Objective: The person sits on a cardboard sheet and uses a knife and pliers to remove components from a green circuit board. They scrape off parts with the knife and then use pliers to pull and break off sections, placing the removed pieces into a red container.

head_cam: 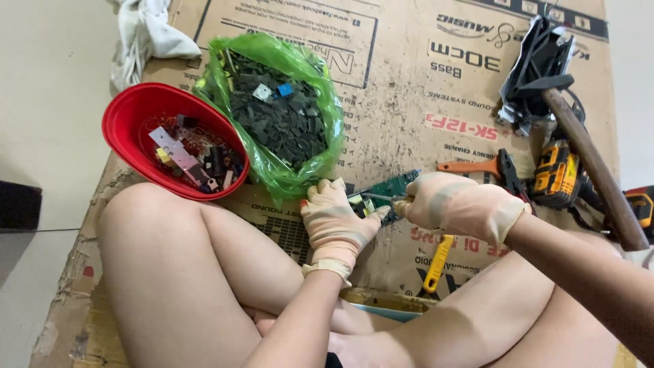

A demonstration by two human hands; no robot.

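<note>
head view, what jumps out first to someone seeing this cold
The bright green plastic bag heaped with dark chips and the red bowl of mixed small parts beside it, both upper left on the flattened cardboard. Then the gloved left hand and right hand at centre, working a thin metal tool against a green circuit board. A hammer lies at the right edge.

Green circuit board (390,189): small, flat, tilted, lying on cardboard at scene centre, just right of green bag, partly hidden under gloved hands. Thin metal tool tip (377,197) touching board's near edge.
</note>
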